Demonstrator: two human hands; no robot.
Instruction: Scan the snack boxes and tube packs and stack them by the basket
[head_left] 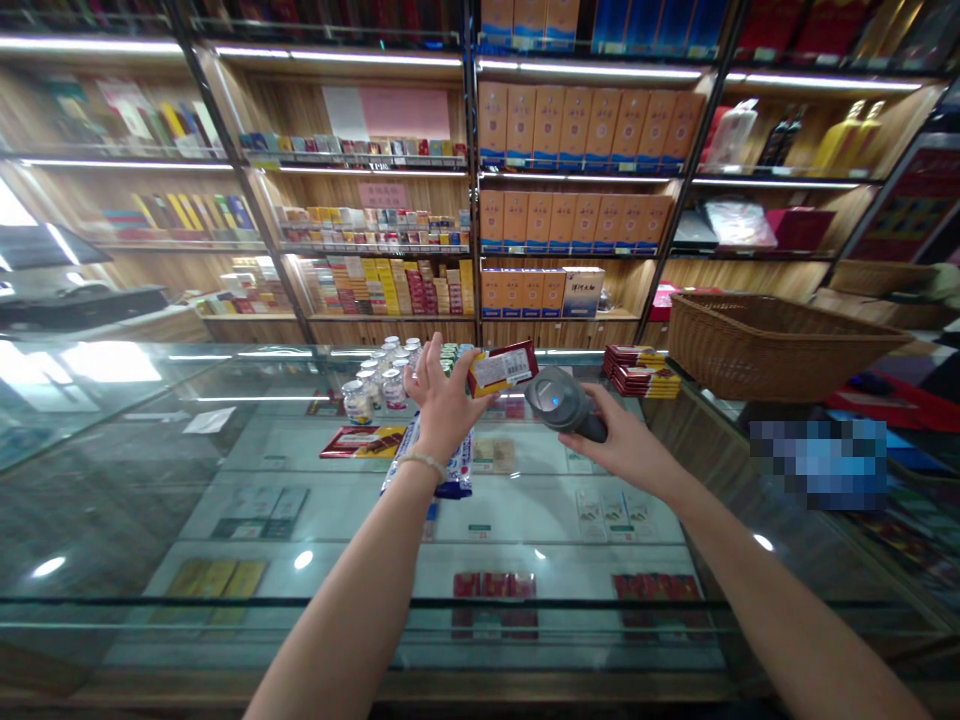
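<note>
My left hand (446, 395) pinches a red and yellow chocolate bar (501, 369) above the glass counter, its white label and barcode turned up toward me. In my right hand (626, 440) is a dark grey barcode scanner (561, 402), its head close to the bar's right end and a small blue light showing on it. Beneath my left wrist lies a blue and white packet (451, 478), partly covered by the arm. Another chocolate bar (363, 442) rests flat on the glass to its left. Several small white-capped jars (358, 400) stand behind my left hand.
Stacked chocolate bars (641, 372) sit on the counter's right, beside a large wicker basket (780, 345). The glass counter (525, 545) holds boxes and packs under its top. Behind it rise lit shelves with orange boxes (574, 125) and small packs. A white paper (210, 420) lies left.
</note>
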